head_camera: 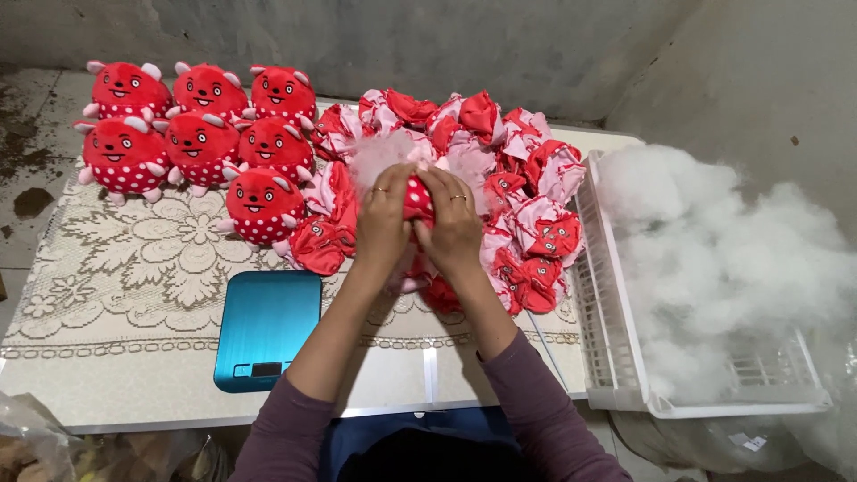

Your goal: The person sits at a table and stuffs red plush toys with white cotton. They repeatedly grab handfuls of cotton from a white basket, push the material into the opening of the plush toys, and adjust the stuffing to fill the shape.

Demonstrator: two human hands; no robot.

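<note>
Just beyond the blue scale on the desk, your left hand and right hand have their grip clamped on a half-stuffed red toy. Left of it sit seven finished toys; behind, many empty skins remain.

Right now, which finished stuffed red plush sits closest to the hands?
The lone plush in the front row, just left of the left hand. The other six sit in two rows of three behind it.
</note>
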